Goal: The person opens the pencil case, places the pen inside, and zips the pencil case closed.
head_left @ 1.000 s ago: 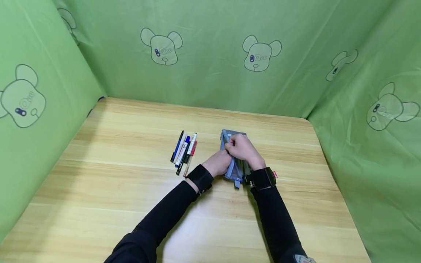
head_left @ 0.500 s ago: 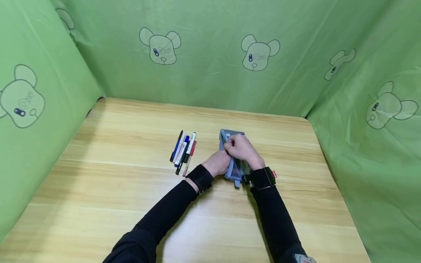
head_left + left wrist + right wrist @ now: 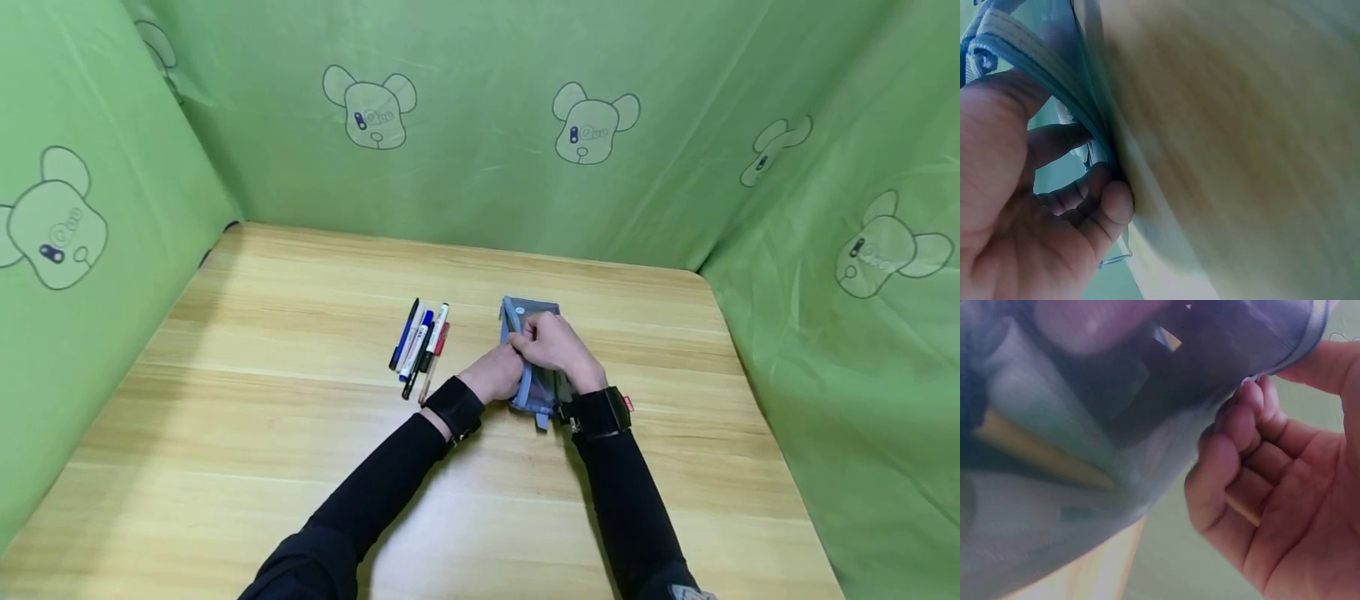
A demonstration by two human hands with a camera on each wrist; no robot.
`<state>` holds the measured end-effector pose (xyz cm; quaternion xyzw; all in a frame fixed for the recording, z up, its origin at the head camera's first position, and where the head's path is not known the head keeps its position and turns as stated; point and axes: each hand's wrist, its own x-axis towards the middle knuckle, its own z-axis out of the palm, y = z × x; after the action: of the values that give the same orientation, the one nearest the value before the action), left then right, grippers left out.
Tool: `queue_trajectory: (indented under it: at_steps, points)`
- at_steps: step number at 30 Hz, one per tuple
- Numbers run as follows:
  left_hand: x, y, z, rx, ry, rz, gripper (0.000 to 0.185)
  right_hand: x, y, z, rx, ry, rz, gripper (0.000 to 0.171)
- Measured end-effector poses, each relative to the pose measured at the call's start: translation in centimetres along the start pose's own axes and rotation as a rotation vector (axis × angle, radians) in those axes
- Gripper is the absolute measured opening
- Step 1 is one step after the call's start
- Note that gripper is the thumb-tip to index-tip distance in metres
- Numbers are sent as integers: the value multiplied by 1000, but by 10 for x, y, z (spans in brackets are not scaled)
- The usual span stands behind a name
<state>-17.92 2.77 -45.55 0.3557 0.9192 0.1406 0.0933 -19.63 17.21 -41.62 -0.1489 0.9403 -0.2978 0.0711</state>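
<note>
The left hand (image 3: 498,372) grips the near left edge of a grey-blue mesh pencil pouch (image 3: 534,312), its fingers (image 3: 1072,194) curled round the pale blue trim in the left wrist view. The right hand (image 3: 555,346) lies on top of the pouch, fingers bent and pinching at the pouch's left edge where the blue zipper band runs; in the right wrist view its curled fingertips (image 3: 1247,412) press against the see-through mesh, with dark shapes showing blurred inside. Both hands are thus closed on the pouch, and they touch each other over its near half.

The pouch lies lengthwise on a light wooden table (image 3: 262,433), a little right of the table's middle, its far end free of the hands and a short blue tab (image 3: 540,421) sticking out at its near end between the two black sleeves.

Just left of the pouch, apart from it, a small bunch of pens (image 3: 420,346) lies side by side, blue, black, white and red among them, roughly parallel to the pouch.

Green cloth with bear-head prints (image 3: 480,125) walls the table on the far side, left and right of the pouch
</note>
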Motion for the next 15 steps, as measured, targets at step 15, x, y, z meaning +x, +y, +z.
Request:
queue_trajectory:
  at_steps: [15]
  points:
    - [3, 1, 1, -112, -30, -87, 40, -27, -24, -6, -71, 8, 149, 34]
